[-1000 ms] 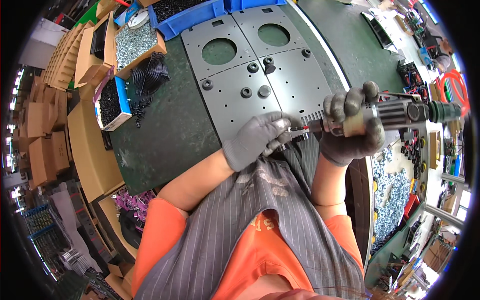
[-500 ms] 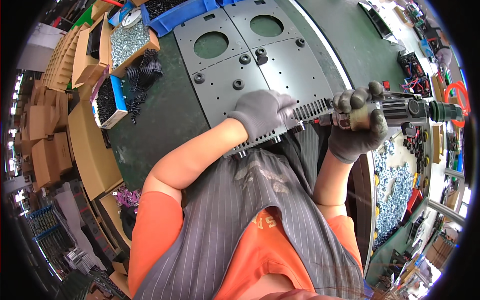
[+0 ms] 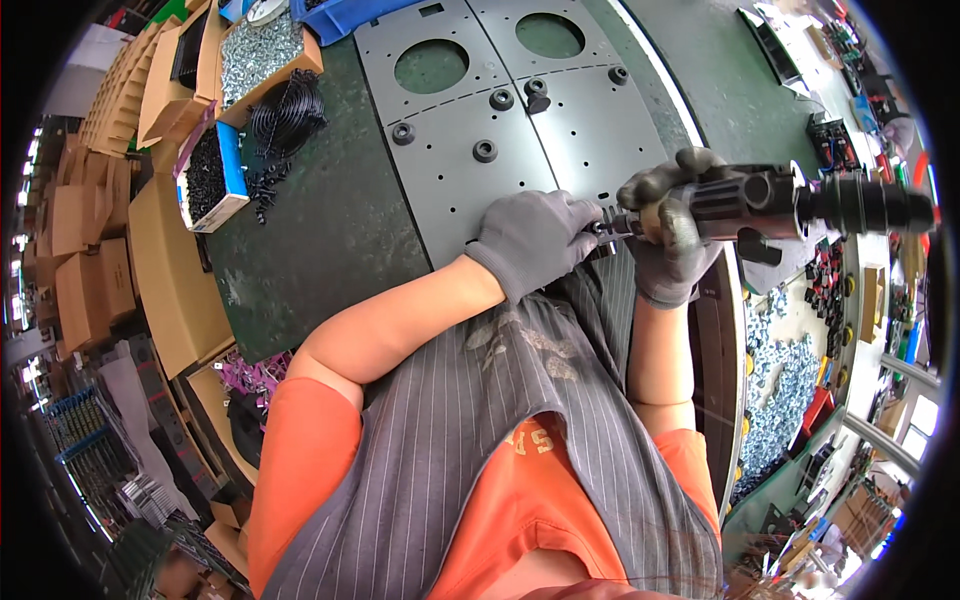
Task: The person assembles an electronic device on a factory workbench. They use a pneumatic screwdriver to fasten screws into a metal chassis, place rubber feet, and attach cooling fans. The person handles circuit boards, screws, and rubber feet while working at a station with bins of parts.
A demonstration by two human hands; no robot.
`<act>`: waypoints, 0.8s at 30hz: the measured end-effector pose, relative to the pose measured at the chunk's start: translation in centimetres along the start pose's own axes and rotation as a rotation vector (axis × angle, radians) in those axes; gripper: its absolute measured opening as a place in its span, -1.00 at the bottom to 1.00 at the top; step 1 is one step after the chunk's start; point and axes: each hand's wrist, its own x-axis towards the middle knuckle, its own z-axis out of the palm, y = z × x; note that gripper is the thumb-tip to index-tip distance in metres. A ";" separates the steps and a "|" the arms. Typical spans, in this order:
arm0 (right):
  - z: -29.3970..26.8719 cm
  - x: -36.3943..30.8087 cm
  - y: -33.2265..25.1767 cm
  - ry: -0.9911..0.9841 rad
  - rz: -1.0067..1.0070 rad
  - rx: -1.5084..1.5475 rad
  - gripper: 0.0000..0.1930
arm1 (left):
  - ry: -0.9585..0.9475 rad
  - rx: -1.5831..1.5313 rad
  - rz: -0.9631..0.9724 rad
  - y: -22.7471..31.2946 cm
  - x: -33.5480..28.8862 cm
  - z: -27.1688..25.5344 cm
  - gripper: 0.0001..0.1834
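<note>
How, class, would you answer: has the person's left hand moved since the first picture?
Yes: to the right, judged against the black round foot on the grey panel; the left hand was further left.

From the head, a fisheye looks down closely over apron (image 3: 430, 450) and workbench (image 3: 310, 270), rim seemingly blurred.

2 gloved hands (left hand (image 3: 535, 240), right hand (image 3: 680, 235)), 1 power driver (image 3: 735, 200), 5 black ring pieces (image 3: 485, 150) and 2 big round cutouts (image 3: 432, 66) on the grey sheet metal (image 3: 560, 150). Containers: 1 blue bin (image 3: 350, 22) at the far edge, 1 cardboard box (image 3: 311, 58) of silver hardware, 1 blue-and-white box (image 3: 222, 211) of small black parts. Black wire loops (image 3: 288, 118) overlap, can't count.
</note>
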 end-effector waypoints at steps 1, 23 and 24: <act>0.1 0.1 0.2 -0.022 0.009 -0.030 -0.48 | 0.027 -0.010 0.007 0.1 0.1 0.1 -0.66; 0.9 2.7 -0.7 -0.255 -0.022 0.024 -0.38 | 0.017 -1.949 -0.518 -6.6 -1.5 -4.0 -0.66; 1.3 2.9 -1.0 -0.273 -0.060 0.083 -0.39 | 0.016 -1.903 -0.516 -6.8 -1.9 -3.8 -0.66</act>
